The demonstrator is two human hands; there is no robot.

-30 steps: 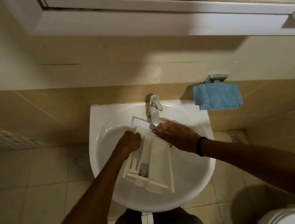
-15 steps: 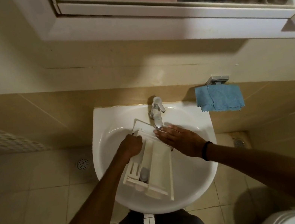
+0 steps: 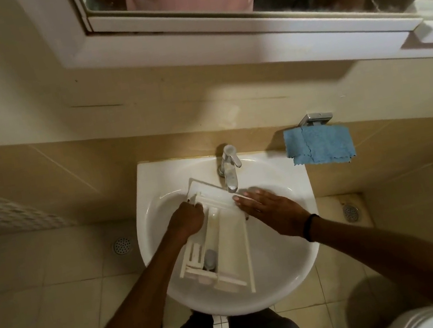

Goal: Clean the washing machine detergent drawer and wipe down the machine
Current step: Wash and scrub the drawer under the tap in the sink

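the detergent drawer [image 3: 224, 237] is laid in the sink [image 3: 287, 275], its front end under the tap [image 3: 230, 173] just beyond the fingers. washing is judged underway, though running water cannot be made out. it is gripped by the left hand [image 3: 187, 221], fingers curled; the right hand [image 3: 267, 206] is pressed flat on it, fingers straight. the blue cloth [image 3: 321, 149] is hung to the right of the fingertips, and the machine wipe-down is judged still to be done.

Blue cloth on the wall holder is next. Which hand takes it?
Right, likely. The right hand lies flat and open against the drawer, on the same side of the sink as the blue cloth. The left hand grips the drawer and is farther from the cloth.
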